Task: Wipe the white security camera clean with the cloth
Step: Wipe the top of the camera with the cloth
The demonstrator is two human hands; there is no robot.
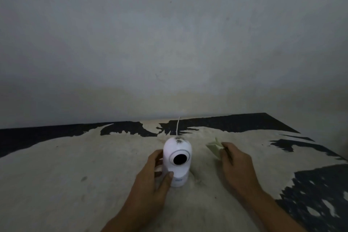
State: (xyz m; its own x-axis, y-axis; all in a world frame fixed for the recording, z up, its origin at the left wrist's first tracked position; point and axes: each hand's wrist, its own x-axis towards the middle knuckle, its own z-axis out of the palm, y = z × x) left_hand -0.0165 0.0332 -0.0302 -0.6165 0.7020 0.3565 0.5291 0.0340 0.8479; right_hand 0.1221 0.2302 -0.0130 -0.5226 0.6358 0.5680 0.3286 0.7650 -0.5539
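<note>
The white security camera (177, 162) stands upright on the worn tabletop (75, 175), its black lens facing me and a dark smudge of dirt on its domed top. My left hand (153, 179) wraps around its left side and base, thumb across the front. My right hand (235, 165) rests on the table to the camera's right, fingers closed on a pale yellowish cloth (214, 148) that sticks out beyond the fingertips. The cloth is apart from the camera.
A thin white cable (178, 125) runs from behind the camera toward the grey wall (169, 43). The tabletop's dark surface shows through peeling pale patches at the back and right edge (320, 194).
</note>
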